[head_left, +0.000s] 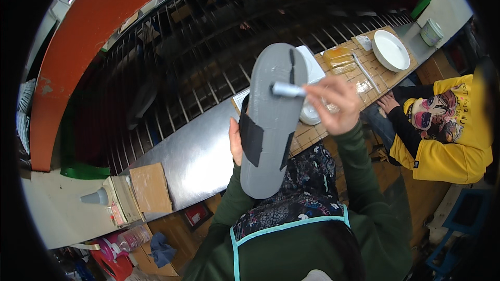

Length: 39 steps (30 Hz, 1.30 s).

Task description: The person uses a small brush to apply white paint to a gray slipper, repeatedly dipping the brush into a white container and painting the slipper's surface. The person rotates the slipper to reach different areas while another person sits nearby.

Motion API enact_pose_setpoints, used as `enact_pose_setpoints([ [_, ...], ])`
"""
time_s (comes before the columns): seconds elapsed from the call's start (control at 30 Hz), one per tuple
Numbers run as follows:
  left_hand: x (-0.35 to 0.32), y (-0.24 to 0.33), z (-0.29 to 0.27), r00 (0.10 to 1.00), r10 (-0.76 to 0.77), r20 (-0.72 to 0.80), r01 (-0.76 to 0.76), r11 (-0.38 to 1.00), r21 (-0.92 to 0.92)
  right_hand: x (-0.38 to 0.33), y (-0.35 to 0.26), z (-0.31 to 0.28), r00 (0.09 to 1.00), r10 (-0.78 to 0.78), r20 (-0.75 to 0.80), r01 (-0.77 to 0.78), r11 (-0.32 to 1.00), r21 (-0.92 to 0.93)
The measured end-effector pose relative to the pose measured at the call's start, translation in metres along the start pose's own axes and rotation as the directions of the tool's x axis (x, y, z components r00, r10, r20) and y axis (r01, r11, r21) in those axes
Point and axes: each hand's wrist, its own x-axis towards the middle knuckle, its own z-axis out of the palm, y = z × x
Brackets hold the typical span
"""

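Note:
A long grey sandal sole (pixel 271 125) is held up in front of me, its underside facing me. Black strap ends (pixel 253 143) are folded onto its edges. My left hand (pixel 236 141) grips it from behind on the left; part of the hand shows past the edge, while other fingers are hidden. Between the fingertips of my right hand (pixel 336 105) is a short pale brush-like tool (pixel 288 90), blurred by motion. Its darker end lies over the middle of the sole. A dark, wet-looking streak (pixel 292 60) marks the sole near its upper right edge.
Beyond the metal ledge (pixel 187 153) runs a roller conveyor (pixel 177 52). A board (pixel 302 140) on the right bears a white bowl (pixel 390 51), a yellow block (pixel 338 60) and a thin stick (pixel 366 73). A person in yellow (pixel 448 130) sits at right. Cardboard (pixel 151 187) lies left.

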Motion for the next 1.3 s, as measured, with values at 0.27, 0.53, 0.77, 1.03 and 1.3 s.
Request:
enact_pose_setpoints([
  [0.27, -0.047, 0.049, -0.041, 0.916, 0.096, 0.389, -0.09, 0.995, -0.033, -0.065, 0.049, -0.034, 0.854, 0.492, 0.167, -0.497, 0.868, -0.014],
  [0.53, -0.053, 0.049, -0.068, 0.977, -0.16, -0.138, 0.166, 0.986, 0.029, -0.083, 0.069, -0.009, 0.979, 0.187, 0.085, -0.121, 0.859, -0.497],
  [0.77, -0.04, 0.047, -0.057, 0.995, -0.012, -0.101, 0.032, 0.979, 0.202, -0.088, 0.077, -0.015, 0.918, 0.341, 0.203, -0.217, 0.86, -0.462],
  [1.03, -0.023, 0.034, -0.061, 0.986, 0.168, 0.011, -0.13, 0.717, 0.685, -0.109, 0.101, -0.023, 0.304, 0.657, 0.689, -0.942, 0.102, 0.319],
  [1.3, 0.019, 0.017, -0.065, 0.898, 0.219, 0.381, -0.397, 0.03, 0.917, -0.081, 0.035, -0.009, 0.769, 0.585, 0.258, -0.618, 0.576, 0.536],
])
